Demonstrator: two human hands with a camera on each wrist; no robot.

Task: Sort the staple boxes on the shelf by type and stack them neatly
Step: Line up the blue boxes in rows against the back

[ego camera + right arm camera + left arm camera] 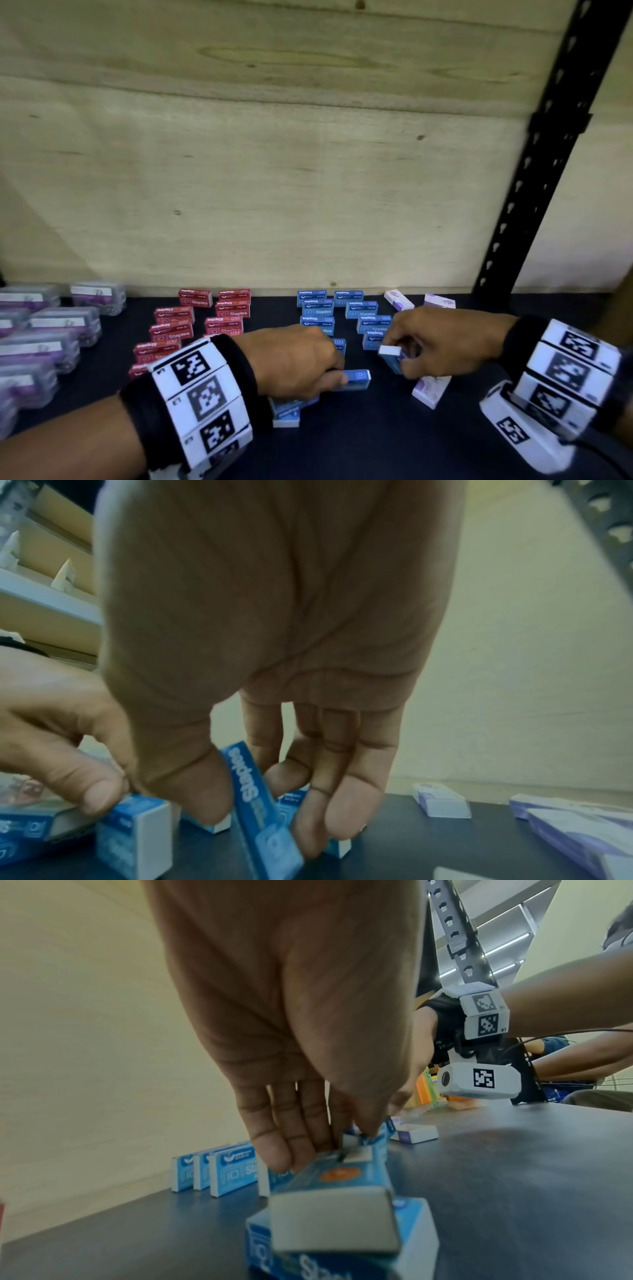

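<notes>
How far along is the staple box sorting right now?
Mostly sorted. Red boxes and blue boxes sit grouped at the back. The left hand and right hand each hold a blue box. Loose blue boxes and scattered purple boxes remain.

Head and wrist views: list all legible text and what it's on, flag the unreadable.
"Staples": red staple boxes, upside down on tops.
"Staples": blue staple boxes.
"Staples": blue box pinched by the right hand.
"10": blue box, left wrist view.
Lilac boxes, clear cases, wristband markers: no readable text.
</notes>
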